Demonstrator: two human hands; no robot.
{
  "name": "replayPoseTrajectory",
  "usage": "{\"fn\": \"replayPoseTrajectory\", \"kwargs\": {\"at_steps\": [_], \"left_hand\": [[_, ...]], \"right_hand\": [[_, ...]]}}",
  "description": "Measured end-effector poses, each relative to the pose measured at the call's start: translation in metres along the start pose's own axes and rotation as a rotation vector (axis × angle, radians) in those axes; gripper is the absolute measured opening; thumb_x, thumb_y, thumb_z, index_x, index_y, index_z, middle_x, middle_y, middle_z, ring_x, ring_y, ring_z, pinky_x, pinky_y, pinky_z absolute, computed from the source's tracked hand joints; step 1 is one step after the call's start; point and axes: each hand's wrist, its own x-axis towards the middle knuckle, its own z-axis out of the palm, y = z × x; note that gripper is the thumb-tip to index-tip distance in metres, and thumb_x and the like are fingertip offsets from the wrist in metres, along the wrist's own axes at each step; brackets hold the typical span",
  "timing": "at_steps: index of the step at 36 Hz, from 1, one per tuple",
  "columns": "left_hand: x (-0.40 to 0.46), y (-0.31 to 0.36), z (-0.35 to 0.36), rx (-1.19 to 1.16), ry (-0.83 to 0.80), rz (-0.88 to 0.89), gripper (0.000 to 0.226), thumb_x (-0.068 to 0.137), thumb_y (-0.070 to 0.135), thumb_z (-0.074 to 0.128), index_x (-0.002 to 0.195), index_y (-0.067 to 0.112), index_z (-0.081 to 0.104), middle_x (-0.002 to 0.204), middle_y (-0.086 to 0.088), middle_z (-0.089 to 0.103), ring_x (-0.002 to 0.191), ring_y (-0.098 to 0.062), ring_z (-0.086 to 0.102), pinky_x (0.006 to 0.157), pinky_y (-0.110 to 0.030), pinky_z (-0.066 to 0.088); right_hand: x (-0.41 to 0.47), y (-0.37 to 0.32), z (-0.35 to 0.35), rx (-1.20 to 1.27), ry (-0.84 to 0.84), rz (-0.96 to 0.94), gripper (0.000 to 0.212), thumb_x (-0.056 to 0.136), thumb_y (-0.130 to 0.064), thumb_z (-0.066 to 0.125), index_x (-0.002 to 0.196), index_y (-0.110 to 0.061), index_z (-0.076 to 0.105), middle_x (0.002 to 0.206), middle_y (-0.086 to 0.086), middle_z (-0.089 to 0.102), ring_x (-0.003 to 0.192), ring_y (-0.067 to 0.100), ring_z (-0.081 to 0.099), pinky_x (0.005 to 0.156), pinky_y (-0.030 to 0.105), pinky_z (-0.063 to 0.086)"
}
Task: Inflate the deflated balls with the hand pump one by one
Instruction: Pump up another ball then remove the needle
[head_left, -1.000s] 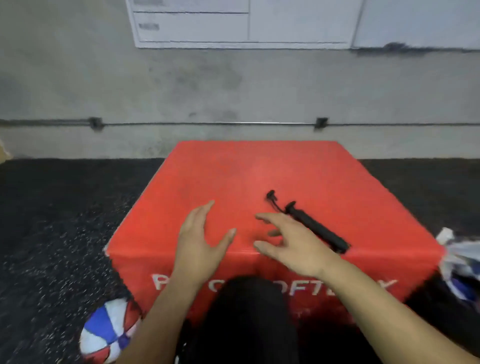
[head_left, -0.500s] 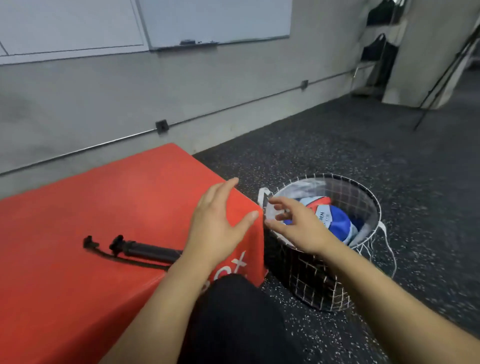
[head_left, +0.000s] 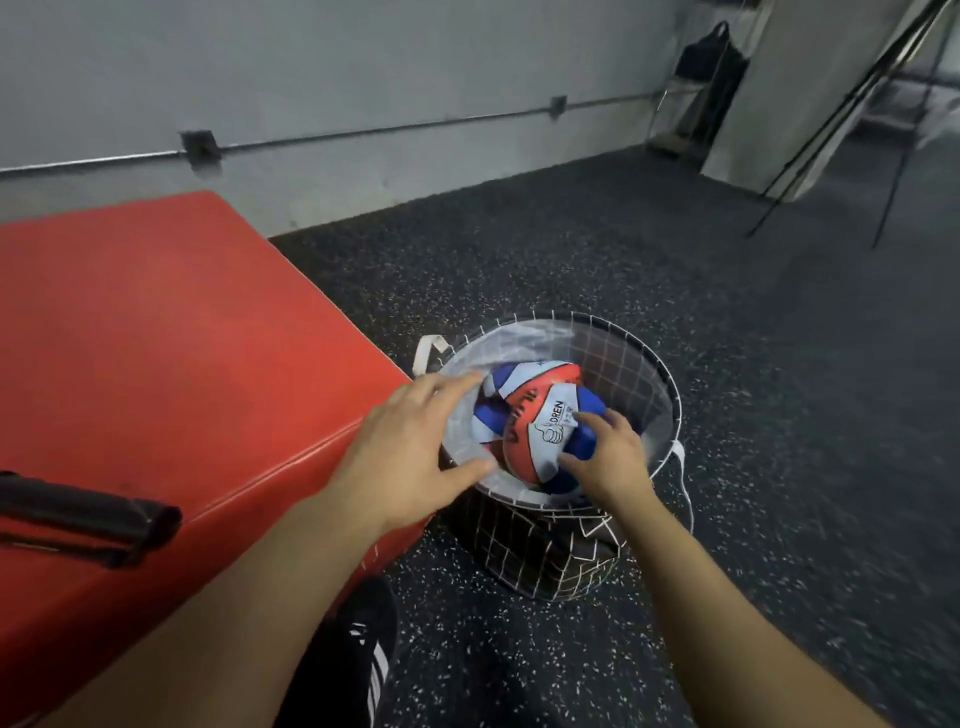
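While the left hand (head_left: 410, 447) hovers spread, the right hand (head_left: 605, 457) grips the ball (head_left: 540, 431).

From my feed I see both forearms bare to the lower edge of the picture, with no sleeve, watch or band on either. The left hand (head_left: 410, 447) and the right hand (head_left: 610, 457) wear no gloves and no rings that I can make out. Low between the arms shows dark clothing (head_left: 343, 660) with white stripes on it, blurred.
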Motion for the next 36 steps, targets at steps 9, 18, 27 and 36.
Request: {"fn": "replayPoseTrajectory", "kwargs": {"at_steps": [9, 18, 27, 36], "left_hand": [[0.009, -0.017, -0.014, -0.163, 0.079, -0.080, 0.086, 0.085, 0.061, 0.075, 0.158, 0.043, 0.033, 0.152, 0.007, 0.046, 0.141, -0.016, 0.043, 0.119, -0.040, 0.036], [-0.005, -0.014, -0.026, -0.214, 0.076, -0.099, 0.091, 0.081, 0.069, 0.069, 0.159, 0.046, 0.027, 0.154, 0.010, 0.042, 0.144, -0.014, 0.040, 0.121, -0.045, 0.036], [-0.030, -0.014, -0.070, -0.561, 0.395, -0.273, 0.105, 0.062, 0.088, 0.071, 0.154, 0.052, 0.034, 0.153, 0.018, 0.042, 0.142, -0.003, 0.043, 0.117, -0.047, 0.043], [-0.125, -0.053, -0.176, -0.830, 0.535, -0.318, 0.097, 0.061, 0.073, 0.088, 0.143, 0.037, 0.050, 0.127, 0.018, 0.071, 0.115, -0.004, 0.069, 0.101, -0.035, 0.056]], "right_hand": [[0.017, 0.002, 0.011, -0.054, 0.080, 0.030, 0.044, 0.090, -0.020, 0.072, 0.132, -0.035, 0.069, 0.166, 0.005, 0.030, 0.139, 0.032, 0.049, 0.109, 0.045, 0.047], [-0.010, -0.011, -0.012, 0.178, 0.360, -0.054, 0.025, 0.091, -0.022, 0.079, 0.115, -0.027, 0.078, 0.142, -0.003, 0.053, 0.118, 0.020, 0.061, 0.088, 0.030, 0.045], [-0.058, -0.125, -0.075, 0.727, 0.313, -0.506, 0.034, 0.089, -0.009, 0.081, 0.106, -0.038, 0.076, 0.132, -0.004, 0.061, 0.123, -0.001, 0.058, 0.092, 0.009, 0.047], [-0.113, -0.263, -0.024, 1.002, -0.094, -0.815, 0.034, 0.087, 0.002, 0.079, 0.111, -0.023, 0.078, 0.132, -0.009, 0.065, 0.132, 0.017, 0.060, 0.106, 0.030, 0.050]]}}
